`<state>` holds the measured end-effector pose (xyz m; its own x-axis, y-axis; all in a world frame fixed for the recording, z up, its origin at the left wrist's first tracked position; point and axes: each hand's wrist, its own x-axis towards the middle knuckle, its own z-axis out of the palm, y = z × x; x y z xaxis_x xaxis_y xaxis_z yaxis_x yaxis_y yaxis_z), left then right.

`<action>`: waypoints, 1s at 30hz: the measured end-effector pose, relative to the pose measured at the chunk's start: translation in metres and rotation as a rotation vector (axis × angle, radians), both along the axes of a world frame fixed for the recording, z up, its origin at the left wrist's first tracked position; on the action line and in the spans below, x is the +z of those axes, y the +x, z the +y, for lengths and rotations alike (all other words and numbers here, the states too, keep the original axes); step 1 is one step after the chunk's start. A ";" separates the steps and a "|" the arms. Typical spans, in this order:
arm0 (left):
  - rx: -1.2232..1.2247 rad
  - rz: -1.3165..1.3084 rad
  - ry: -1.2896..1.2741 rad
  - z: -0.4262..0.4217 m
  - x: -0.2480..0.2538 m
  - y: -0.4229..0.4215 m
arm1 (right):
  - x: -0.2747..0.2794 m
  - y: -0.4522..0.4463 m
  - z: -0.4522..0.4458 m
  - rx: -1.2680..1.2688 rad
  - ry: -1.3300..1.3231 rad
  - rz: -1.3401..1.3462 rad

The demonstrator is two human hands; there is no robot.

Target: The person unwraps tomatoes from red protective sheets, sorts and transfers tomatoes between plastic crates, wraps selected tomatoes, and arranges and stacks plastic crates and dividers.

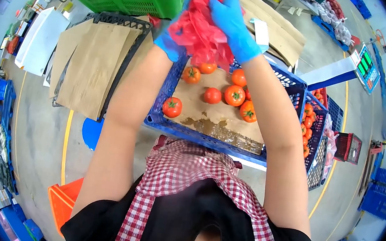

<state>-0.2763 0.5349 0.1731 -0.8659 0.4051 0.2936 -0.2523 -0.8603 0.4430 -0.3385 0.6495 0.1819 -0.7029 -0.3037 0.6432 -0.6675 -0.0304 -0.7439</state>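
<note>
The right hand (pixel 229 23), in a blue glove, has its fingers bent over the upper right side of a red plastic bag (pixel 201 28). The left hand (pixel 169 44), gloved alike, is at the bag's left side; its fingers are mostly hidden behind the plastic, so how far they are closed cannot be told.

The crumpled bag is between the two hands, above the far left corner of a blue crate (pixel 186 134). Its long axis runs from the fingers down toward the crate, and its loose lower end hangs in front of the far edge. From the bag, the loose tomatoes lie below and toward the wearer. Two are nearest, by the far left corner: one tomato (pixel 191 74) and another (pixel 207 68) beside it. A third (pixel 172 107) sits by the left edge, and a cluster (pixel 235 96) lies toward the right edge, nearer the right forearm.
</note>
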 end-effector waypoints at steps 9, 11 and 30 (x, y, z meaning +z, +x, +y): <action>0.346 -0.225 -0.117 -0.044 0.027 -0.010 | 0.054 0.008 -0.037 -0.360 0.690 0.202; 0.532 -0.204 -0.348 -0.062 0.072 -0.013 | 0.045 0.002 -0.029 -0.149 0.161 -0.123; 0.338 0.695 -2.724 -0.213 0.009 -0.324 | -0.062 0.195 0.195 -0.579 0.695 -0.735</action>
<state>-0.5999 0.3223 0.1822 -0.9852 0.1325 -0.1083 0.1463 0.9805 -0.1309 -0.1437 0.8448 0.1195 -0.9861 0.0577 -0.1560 0.1510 0.7042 -0.6938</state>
